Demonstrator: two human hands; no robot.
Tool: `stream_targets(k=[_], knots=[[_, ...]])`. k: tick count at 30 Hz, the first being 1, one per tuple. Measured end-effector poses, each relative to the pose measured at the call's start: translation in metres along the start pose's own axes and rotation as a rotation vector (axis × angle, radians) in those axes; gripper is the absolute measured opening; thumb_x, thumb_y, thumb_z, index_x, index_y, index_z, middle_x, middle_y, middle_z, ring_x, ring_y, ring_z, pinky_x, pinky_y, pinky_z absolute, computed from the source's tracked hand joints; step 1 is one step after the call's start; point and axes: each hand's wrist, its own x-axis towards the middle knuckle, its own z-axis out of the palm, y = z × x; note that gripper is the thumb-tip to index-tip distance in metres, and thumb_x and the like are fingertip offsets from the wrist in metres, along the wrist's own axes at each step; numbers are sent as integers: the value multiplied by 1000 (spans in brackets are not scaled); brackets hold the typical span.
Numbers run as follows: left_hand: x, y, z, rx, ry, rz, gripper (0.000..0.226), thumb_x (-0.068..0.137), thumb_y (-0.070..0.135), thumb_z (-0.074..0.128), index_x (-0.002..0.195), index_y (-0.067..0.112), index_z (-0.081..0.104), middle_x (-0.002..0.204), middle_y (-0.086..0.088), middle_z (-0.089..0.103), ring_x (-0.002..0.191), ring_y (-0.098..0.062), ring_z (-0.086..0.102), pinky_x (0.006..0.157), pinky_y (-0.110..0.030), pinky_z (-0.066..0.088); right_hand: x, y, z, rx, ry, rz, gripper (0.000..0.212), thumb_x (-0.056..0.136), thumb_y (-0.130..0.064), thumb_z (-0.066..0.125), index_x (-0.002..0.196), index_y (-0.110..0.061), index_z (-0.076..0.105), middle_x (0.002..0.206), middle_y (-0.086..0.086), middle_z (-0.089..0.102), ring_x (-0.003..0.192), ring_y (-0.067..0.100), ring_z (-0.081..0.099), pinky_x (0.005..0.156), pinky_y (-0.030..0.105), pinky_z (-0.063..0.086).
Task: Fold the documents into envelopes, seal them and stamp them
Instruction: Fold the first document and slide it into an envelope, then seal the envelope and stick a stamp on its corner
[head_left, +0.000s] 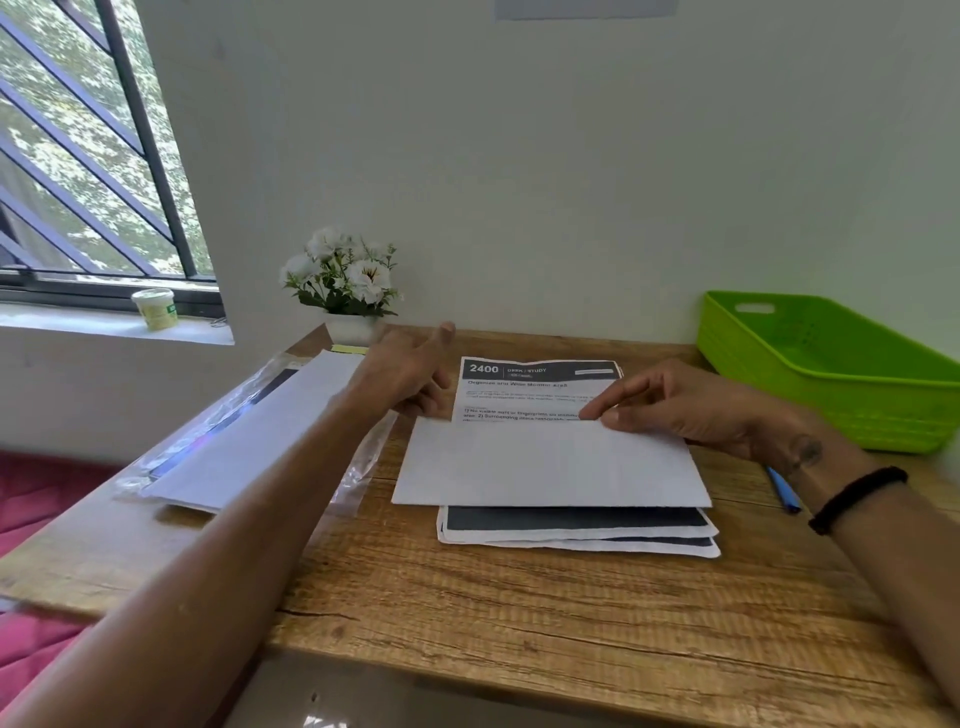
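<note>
— Wood-grain table (519, 613), and on it a folded document (550, 462), lower half turned up over the print. What are the hands doing?

— The right hand (691, 410) pinches the folded edge, fingers (605, 408) together on the paper. The left hand (410, 374) is at the sheet's left edge, fingers loosely curled; whether it grips the paper, I cannot tell.

— Any writing?

— "2400" and "DESK / STUDY" in the dark header. More sheets (576, 530) lie beneath; at least two edges show. One green basket (831, 374) right, one stack of envelopes (249, 441) left.
</note>
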Motion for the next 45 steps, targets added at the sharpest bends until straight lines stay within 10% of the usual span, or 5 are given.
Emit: stream_targets(k=[8, 16, 32, 40, 45], knots=[[-10, -1, 40, 414, 124, 520, 56, 102, 68, 42, 74, 25, 66, 67, 10, 66, 61, -9, 63, 64, -39, 59, 15, -3, 27, -418, 301, -158, 11, 86, -33, 82, 96, -32, 79, 90, -13, 78, 88, 4, 71, 84, 30, 57], [-20, -5, 63, 539, -205, 461, 56, 95, 69, 55, 140, 36, 55, 155, -4, 48, 142, -25, 41, 118, -50, 36, -19, -12, -42, -615, 802, -129, 16, 91, -17, 74, 106, -10, 77, 100, 6, 75, 85, 13, 63, 69, 12, 41], [-22, 0, 58, 470, -118, 410, 50, 93, 61, 66, 136, 35, 60, 153, -4, 50, 141, -24, 42, 113, -40, 35, -3, 10, -20, -956, 519, 217, 27, 80, -1, 64, 104, -10, 68, 110, 13, 67, 102, 35, 64, 83, 41, 56], [-29, 17, 53, 169, 31, 582, 32, 103, 46, 60, 116, 20, 74, 108, 6, 76, 91, 1, 65, 78, -7, 43, 2, -9, 14, -424, 833, -429, 30, 91, -15, 76, 121, -16, 71, 116, -3, 70, 87, 5, 73, 77, 9, 51], [-34, 29, 53, -425, -333, 264, 46, 102, 52, 55, 121, 13, 73, 107, -9, 79, 99, -25, 77, 93, -42, 62, 1, -26, 64, -586, 747, -746, 68, 83, -9, 83, 145, -13, 54, 131, 5, 64, 101, 8, 71, 97, 21, 54]])
